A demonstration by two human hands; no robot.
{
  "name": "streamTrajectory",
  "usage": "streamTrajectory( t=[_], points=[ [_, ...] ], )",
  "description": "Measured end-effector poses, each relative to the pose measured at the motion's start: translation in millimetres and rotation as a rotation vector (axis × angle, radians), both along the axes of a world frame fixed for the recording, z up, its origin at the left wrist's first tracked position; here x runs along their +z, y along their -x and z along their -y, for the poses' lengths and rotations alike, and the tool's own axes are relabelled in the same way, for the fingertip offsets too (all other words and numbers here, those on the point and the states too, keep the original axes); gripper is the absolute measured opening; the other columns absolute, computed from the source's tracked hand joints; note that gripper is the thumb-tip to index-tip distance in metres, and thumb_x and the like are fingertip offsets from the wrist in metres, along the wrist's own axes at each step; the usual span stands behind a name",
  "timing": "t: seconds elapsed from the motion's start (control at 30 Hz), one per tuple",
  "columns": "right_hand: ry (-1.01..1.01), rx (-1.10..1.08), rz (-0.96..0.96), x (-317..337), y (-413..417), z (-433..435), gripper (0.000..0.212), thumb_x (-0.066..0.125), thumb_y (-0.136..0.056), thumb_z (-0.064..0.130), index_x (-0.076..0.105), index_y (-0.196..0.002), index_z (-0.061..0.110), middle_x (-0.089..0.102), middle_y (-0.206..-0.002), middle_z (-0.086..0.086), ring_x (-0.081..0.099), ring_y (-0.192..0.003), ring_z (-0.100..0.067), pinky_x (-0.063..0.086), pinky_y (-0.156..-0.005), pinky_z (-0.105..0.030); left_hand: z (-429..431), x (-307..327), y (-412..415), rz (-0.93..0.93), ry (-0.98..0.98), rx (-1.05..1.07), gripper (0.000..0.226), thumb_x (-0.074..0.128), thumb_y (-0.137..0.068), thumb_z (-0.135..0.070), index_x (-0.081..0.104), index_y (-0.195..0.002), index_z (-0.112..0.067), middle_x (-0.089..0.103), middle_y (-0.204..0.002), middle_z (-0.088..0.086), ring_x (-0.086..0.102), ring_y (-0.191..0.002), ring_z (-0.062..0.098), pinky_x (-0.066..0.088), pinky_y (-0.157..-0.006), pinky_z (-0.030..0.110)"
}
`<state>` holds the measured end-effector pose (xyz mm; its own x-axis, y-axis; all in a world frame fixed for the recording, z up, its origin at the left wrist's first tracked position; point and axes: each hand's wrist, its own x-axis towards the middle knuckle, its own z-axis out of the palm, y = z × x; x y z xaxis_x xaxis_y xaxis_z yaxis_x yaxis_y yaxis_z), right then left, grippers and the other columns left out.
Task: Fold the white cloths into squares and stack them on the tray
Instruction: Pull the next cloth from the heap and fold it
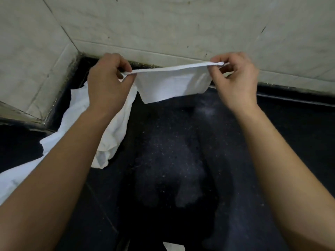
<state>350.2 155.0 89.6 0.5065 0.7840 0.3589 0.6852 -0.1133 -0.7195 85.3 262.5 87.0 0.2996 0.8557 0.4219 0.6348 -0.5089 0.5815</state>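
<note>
We see the left hand (107, 84) and right hand (235, 78) each pinching an upper corner of the white cloth (172, 84), held taut over the dark counter (172, 160), near the back wall (163, 24). The loose cloth pile (112, 127) sits left, against the wall corner, partly under the left forearm.

Our left forearm (59, 160) covered much of the heap of cloths (116, 131), and the left edge cut off its near end. The top corners of the cloth (172, 86) were buried in the fingers of our left hand (107, 82) and right hand (235, 78). We couldn't identify the white scrap (173, 247) cropped at the bottom edge.
</note>
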Motion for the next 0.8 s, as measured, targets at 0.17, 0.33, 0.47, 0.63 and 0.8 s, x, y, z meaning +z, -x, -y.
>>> streamTrajectory(
  t=[0.17,0.33,0.47,0.63,0.8],
  points=[
    [-0.017,0.053,0.062,-31,10,40,0.012,0.068,-0.088,0.018,0.074,-0.099,0.018,0.064,-0.096,0.004,0.059,-0.082,-0.006,0.051,-0.078,-0.026,40,-36,16,-0.043,0.038,-0.026,0.005,0.066,-0.085,-0.013,0.063,-0.090,-0.013,0.064,-0.091,0.002,0.057,-0.086,0.019,0.043,-0.078,0.034],
    [0.295,0.112,0.005,-119,38,121,0.020,0.073,-0.084,0.010,0.074,-0.101,0.020,0.065,-0.100,0.002,0.062,-0.079,-0.011,0.053,-0.075,-0.027,117,-122,50,-0.277,0.219,-0.140,0.018,0.073,-0.076,0.004,0.064,-0.082,-0.010,0.063,-0.082,0.004,0.053,-0.082,0.023,0.044,-0.070,0.034],
    [0.518,0.235,0.115,-157,60,183,0.021,0.075,-0.083,0.010,0.075,-0.104,0.016,0.066,-0.107,0.002,0.066,-0.093,-0.018,0.058,-0.071,-0.033,177,-157,74,-0.347,0.323,-0.201,0.024,0.074,-0.073,0.006,0.061,-0.080,-0.013,0.063,-0.084,-0.002,0.047,-0.081,0.015,0.031,-0.066,0.020],
    [0.556,0.273,0.049,-155,58,202,0.018,0.071,-0.085,0.010,0.075,-0.101,0.018,0.063,-0.105,0.006,0.057,-0.088,-0.008,0.052,-0.072,-0.028,191,-152,86,-0.323,0.408,-0.219,0.020,0.073,-0.079,0.001,0.067,-0.088,-0.015,0.065,-0.093,-0.006,0.052,-0.086,0.012,0.038,-0.071,0.019],
    [0.530,0.212,-0.185,-145,46,181,0.021,0.072,-0.086,0.010,0.076,-0.100,0.024,0.066,-0.093,0.010,0.061,-0.082,-0.005,0.048,-0.076,-0.015,158,-138,94,-0.209,0.753,-0.196,0.019,0.078,-0.083,-0.015,0.072,-0.097,-0.027,0.069,-0.090,-0.013,0.063,-0.085,0.003,0.047,-0.081,0.019]
  ],
)
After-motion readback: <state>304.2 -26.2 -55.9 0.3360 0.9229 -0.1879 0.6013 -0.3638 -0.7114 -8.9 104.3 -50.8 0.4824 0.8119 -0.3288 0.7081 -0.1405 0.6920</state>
